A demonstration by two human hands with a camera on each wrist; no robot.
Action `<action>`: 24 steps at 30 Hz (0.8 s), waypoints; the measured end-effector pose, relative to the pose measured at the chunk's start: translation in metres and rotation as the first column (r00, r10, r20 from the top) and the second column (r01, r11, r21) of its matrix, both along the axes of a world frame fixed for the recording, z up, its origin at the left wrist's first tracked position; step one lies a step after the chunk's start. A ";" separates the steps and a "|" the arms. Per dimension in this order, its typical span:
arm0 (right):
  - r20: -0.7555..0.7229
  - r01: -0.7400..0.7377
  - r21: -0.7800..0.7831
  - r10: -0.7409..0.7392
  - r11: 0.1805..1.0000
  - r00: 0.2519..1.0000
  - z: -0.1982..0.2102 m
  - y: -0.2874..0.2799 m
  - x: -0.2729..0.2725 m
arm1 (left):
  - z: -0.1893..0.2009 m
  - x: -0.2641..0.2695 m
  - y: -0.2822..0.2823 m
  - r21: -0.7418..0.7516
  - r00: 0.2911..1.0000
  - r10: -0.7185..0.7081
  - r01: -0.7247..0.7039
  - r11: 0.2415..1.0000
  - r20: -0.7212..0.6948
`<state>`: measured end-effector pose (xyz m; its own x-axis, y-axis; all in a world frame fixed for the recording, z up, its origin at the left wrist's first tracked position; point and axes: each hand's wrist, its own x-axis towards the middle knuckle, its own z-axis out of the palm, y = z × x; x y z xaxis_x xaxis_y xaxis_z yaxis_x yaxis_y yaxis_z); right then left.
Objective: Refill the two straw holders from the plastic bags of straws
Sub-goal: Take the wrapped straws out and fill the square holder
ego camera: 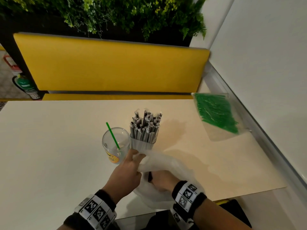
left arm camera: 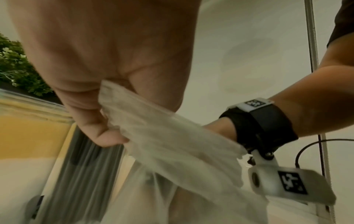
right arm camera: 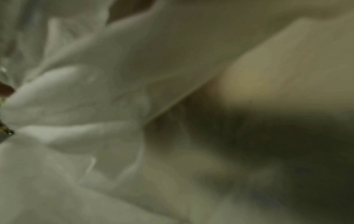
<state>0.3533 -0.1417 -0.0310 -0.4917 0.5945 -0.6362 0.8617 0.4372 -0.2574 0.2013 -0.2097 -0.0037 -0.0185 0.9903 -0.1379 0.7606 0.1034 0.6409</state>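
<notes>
Table (ego camera: 49, 146) | left hand (ego camera: 126, 173) grips bag (ego camera: 166, 163) | right hand (ego camera: 163, 180) seemingly inside

Yellow bench (ego camera: 111, 65) behind table (ego camera: 49, 138); foliage (ego camera: 103, 12) above (extinguisher (ego camera: 25, 85) left).

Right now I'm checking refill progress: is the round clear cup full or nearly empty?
Nearly empty. The round clear cup holds just one green straw leaning inside, while the holder beside it is packed with wrapped straws.

We see black bands with white marker blocks on both wrists, the left wristband (ego camera: 97, 211) and the right wristband (ego camera: 188, 195), and a dark short sleeve (left arm camera: 343, 22).
</notes>
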 end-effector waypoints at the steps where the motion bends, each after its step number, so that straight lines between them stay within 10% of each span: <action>1: 0.011 -0.023 0.031 0.023 0.999 1.000 -0.001 0.000 0.003 | -0.001 0.002 0.001 0.002 1.000 -0.006 0.006 1.000 0.008; 12: -0.073 0.112 -0.005 -0.112 0.994 0.991 -0.025 0.007 0.002 | 0.000 0.020 0.015 0.003 0.982 -0.043 0.043 0.999 0.182; 19: 0.012 -0.093 -0.075 0.094 0.993 0.995 0.034 0.012 0.012 | -0.003 0.013 0.015 0.017 0.984 -0.021 0.019 1.000 0.175; 24: -0.216 -0.073 -0.098 0.050 0.992 0.975 0.074 0.021 0.027 | -0.003 0.015 0.016 0.065 0.968 0.038 -0.056 0.996 0.247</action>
<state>0.3799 -0.1205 0.0428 -0.6561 0.4944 -0.5702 0.7545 0.4486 -0.4792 0.2161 -0.1941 -0.0064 -0.0398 0.9965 -0.0733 0.5747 0.0829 0.8142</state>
